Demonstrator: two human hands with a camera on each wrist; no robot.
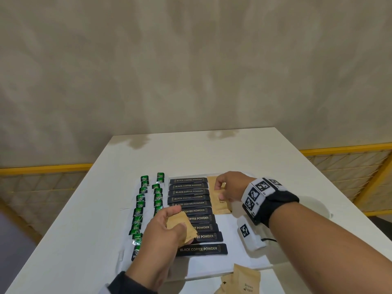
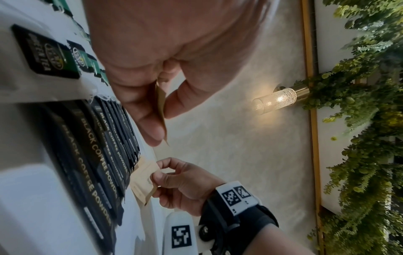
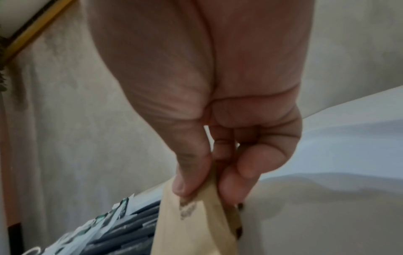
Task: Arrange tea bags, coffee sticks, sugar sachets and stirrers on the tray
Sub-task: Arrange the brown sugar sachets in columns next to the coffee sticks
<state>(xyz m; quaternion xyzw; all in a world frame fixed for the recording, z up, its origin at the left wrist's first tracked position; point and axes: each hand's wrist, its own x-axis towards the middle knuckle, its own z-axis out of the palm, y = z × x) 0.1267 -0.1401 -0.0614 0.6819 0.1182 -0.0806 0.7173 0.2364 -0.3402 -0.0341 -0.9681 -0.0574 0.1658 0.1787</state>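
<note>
A white tray (image 1: 233, 259) lies on the white table (image 1: 191, 149). Green tea bags (image 1: 140, 211) fill its left side and black coffee sticks (image 1: 199, 249) form a column in the middle. My left hand (image 1: 167, 228) pinches a stack of brown sugar sachets (image 1: 180, 227) above the near coffee sticks; in the left wrist view the sachets (image 2: 161, 103) show edge-on between thumb and fingers. My right hand (image 1: 227, 187) pinches one brown sachet (image 1: 220, 200) at the tray's far right, next to the coffee column, over sachets lying there. The right wrist view shows this sachet (image 3: 191, 224) between thumb and fingers.
More brown sugar sachets (image 1: 241, 283) lie loose on the table at the tray's near right corner. A white bowl's rim (image 1: 316, 206) shows behind my right forearm. The tray's right half is bare white. A yellow railing (image 1: 343, 149) runs behind the table.
</note>
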